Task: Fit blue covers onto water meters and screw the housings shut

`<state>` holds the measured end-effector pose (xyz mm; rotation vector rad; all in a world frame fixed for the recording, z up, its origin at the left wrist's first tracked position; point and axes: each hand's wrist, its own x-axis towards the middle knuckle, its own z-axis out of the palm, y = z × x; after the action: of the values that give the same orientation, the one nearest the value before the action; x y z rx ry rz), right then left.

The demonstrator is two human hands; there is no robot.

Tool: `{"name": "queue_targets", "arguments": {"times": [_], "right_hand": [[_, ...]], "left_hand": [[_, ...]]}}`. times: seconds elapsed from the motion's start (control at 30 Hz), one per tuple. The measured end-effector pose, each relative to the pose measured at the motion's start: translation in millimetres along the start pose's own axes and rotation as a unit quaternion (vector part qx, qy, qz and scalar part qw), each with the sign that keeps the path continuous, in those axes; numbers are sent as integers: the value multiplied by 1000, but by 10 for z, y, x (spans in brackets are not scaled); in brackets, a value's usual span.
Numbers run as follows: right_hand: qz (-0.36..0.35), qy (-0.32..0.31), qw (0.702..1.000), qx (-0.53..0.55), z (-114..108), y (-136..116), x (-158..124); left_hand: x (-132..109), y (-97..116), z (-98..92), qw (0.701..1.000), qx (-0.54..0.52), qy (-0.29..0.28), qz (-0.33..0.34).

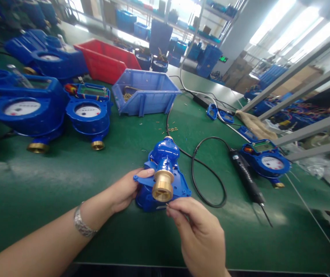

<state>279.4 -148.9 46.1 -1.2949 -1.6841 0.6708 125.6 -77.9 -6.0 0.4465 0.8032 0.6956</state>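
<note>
A blue water meter (165,152) with a brass threaded end (162,186) lies tipped on the green table, its brass opening facing me. My left hand (129,188) is wrapped round the meter's left side, thumb on the blue plastic flange. At the lower right of the meter my right hand (198,231) has thumb and forefinger pinched together close to the housing. Whatever sits between those fingertips is too small to name. Several tiny brass screws (173,129) are scattered on the table beyond the meter.
A blue bin (144,96) with small brass parts stands behind, beside a red bin (107,63). Other water meters (88,115) stand at the left. A black electric screwdriver (245,175) with a looped cable lies right, near another meter (269,159). Metal rails (306,130) border the right.
</note>
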Motion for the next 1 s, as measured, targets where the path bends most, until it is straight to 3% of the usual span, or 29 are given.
{"name": "queue_targets", "arguments": {"times": [0.13,0.27,0.63,0.73,0.8,0.87,0.9,0.93,1.0], "right_hand": [[-69,28,993,-91,230,45,-30],[-113,35,975,-188,305,72,-51],[-132,-18,971,-201,283,47,-40],[-142,-19,971,-191,115,-1,-82],[-127,43,965,-225,-112,55,-43],[-43,131,937,-321,-412,236,92],[29,161,908,-386,-575,374,193],[123,156,873,-446,-736,535,307],[189,149,845,-478,-1015,882,536]], "left_hand": [[-5,3,-4,999,-8,-31,6],[8,-10,-23,1000,-13,-28,0],[13,-16,-31,1000,-8,-21,2],[8,-7,-19,1000,-19,-19,-8],[1,-2,-11,1000,-22,-10,-16],[-15,-2,-11,999,-18,16,-28],[-29,-3,-15,999,-12,30,-35],[-46,-4,-23,998,-6,41,-43],[-83,-2,-42,998,3,45,-53]]}}
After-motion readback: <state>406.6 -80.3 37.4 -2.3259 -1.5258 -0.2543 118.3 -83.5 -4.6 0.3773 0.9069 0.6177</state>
